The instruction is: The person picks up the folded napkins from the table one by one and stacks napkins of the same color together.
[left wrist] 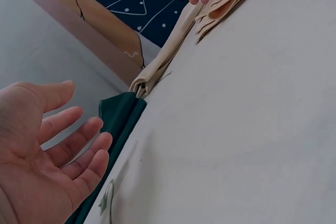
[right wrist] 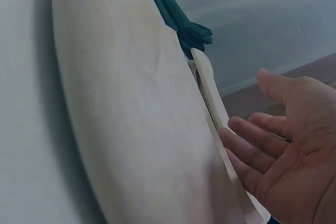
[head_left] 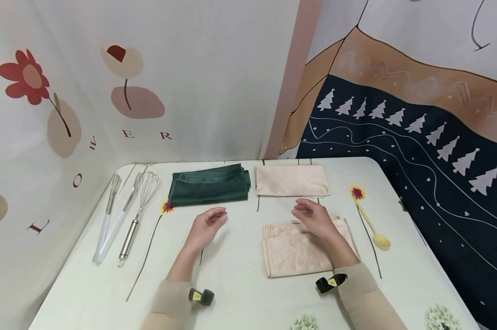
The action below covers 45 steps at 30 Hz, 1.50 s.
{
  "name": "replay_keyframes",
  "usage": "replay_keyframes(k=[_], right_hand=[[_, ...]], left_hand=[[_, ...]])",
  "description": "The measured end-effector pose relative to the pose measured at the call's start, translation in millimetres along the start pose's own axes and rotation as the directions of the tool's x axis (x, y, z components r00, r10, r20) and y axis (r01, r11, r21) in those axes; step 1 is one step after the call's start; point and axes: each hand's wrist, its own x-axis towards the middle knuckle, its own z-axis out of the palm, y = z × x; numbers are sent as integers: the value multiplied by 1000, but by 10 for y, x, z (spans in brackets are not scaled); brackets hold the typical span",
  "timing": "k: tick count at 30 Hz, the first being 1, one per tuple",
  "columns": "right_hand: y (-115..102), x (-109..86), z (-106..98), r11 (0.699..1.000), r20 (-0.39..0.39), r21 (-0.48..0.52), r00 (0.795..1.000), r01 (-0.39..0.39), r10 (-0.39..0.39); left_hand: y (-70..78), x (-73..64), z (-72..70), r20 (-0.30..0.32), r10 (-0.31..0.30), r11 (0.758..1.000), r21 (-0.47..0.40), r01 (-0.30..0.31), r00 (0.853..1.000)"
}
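Note:
My left hand (head_left: 206,228) hovers over the table in front of a folded dark green cloth (head_left: 209,185), its fingers loosely bent and holding nothing. In the left wrist view the left palm (left wrist: 37,166) faces the table's middle, with the green cloth (left wrist: 122,114) behind the fingers. My right hand (head_left: 316,220) is above a folded pale peach cloth (head_left: 294,252), partly covering it in the head view. Its fingers are relaxed and hold nothing. Behind it a second folded peach cloth (head_left: 291,180) lies beside the green one. The right wrist view shows the near peach cloth (right wrist: 131,98) large beside the right fingers.
At the left side of the table lie a steel whisk (head_left: 130,233) and two long utensils with pale handles, one nearer the whisk (head_left: 112,236). A yellow spoon (head_left: 381,240) lies on the right. Printed curtains hang around the table (head_left: 240,293).

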Motion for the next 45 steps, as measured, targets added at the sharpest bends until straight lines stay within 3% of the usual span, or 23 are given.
replay_keyframes(k=[5, 13, 20, 25, 33, 45], right_hand=[[55, -63, -101, 1000, -26, -4, 1000, 12, -13], [139, -149, -257, 999, -88, -24, 996, 25, -27], [166, -258, -388, 999, -119, 22, 992, -35, 38], [230, -304, -480, 995, -174, 0, 980, -100, 98], [360, -338, -572, 992, -219, -89, 973, -95, 73], [452, -463, -761, 977, -125, -178, 987, -121, 99]], left_hand=[[29, 1, 92, -10, 0, 1000, -14, 0, 1000], [8, 17, 242, 27, 42, 999, -10, -42, 999], [-1, -24, 394, 63, 47, 999, -2, -47, 997], [32, -41, 502, 89, 36, 999, -4, -36, 995], [59, -41, 698, 140, 41, 999, 0, -41, 989], [80, -9, 869, 176, 84, 991, 90, -101, 981]])
